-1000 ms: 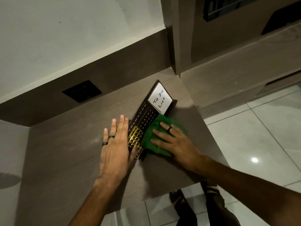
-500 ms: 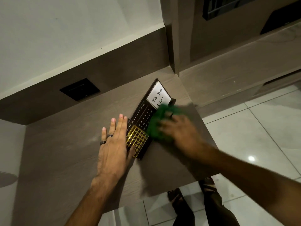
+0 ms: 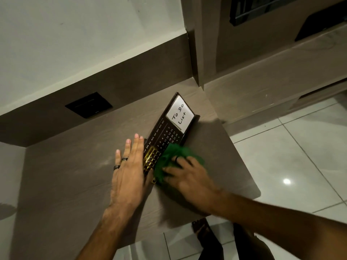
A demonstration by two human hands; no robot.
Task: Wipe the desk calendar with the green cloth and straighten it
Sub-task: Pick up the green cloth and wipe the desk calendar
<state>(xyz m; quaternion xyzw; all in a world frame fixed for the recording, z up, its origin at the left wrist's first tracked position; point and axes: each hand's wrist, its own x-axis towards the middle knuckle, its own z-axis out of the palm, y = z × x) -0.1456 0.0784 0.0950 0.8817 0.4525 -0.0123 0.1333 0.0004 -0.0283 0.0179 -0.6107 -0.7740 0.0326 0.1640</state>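
A dark desk calendar (image 3: 165, 134) lies at an angle on the brown desk (image 3: 75, 166). It has a white "To Do List" card at its far end, date numbers in the middle and a gold grid at its near end. My left hand (image 3: 129, 169) lies flat with fingers apart against the calendar's left edge, bracing it. My right hand (image 3: 185, 175) presses a crumpled green cloth (image 3: 174, 160) onto the calendar's near right part. The cloth and hand hide the near right corner.
The desk's right edge (image 3: 244, 162) and front edge drop to a white tiled floor (image 3: 291, 166). A black wall plate (image 3: 89, 105) sits in the brown back panel. A wall column (image 3: 195, 53) rises just behind the calendar. My feet show below the desk.
My right hand has pulled the green cloth back from the calendar's middle toward its near end. My left hand stays braced on the left edge. The calendar has barely shifted.
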